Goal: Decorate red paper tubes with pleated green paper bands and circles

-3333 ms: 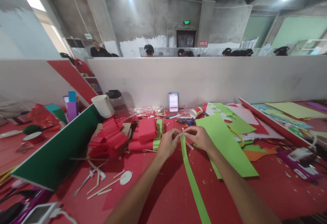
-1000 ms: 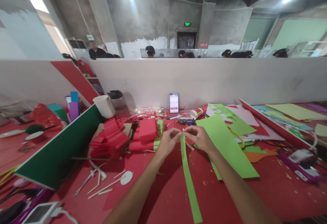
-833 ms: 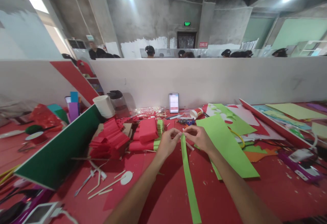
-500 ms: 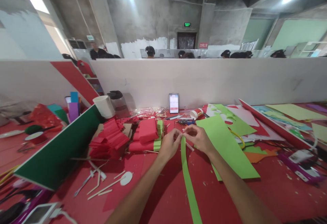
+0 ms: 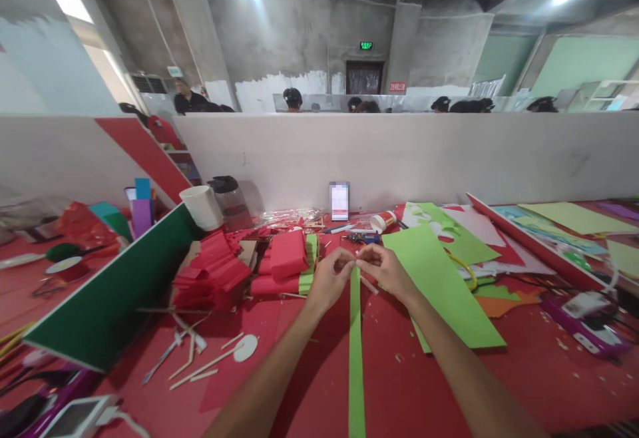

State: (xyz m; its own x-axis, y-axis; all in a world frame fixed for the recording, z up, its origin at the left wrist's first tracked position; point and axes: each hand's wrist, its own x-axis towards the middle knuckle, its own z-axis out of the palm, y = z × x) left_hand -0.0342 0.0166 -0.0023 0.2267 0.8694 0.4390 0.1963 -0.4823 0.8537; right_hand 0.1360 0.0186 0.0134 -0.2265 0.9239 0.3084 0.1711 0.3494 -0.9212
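Observation:
A long green paper strip (image 5: 355, 345) hangs from my fingertips and runs down toward the near edge of the red table. My left hand (image 5: 329, 277) pinches the strip's upper end between thumb and fingers. Opposite it, my right hand (image 5: 383, 268) pinches the same end, its fingertips meeting the left ones. What the fingertips cover at the very end is too small to make out. Close to the left hand lie folded red paper (image 5: 288, 255) and a folded green piece (image 5: 308, 261). A large green sheet (image 5: 439, 291) lies beside my right hand.
A green board (image 5: 114, 291) stands on the left, with red pleated paper (image 5: 214, 271) beside it. Wooden sticks (image 5: 204, 369) and a white disc (image 5: 245, 348) lie nearer me. A phone (image 5: 340, 201) leans against the white partition (image 5: 399, 158). Cables and a purple power strip (image 5: 584, 325) are right.
The strip's hanging length has swung left and now runs almost straight down. Both hands keep their pinch at its upper end and have barely moved.

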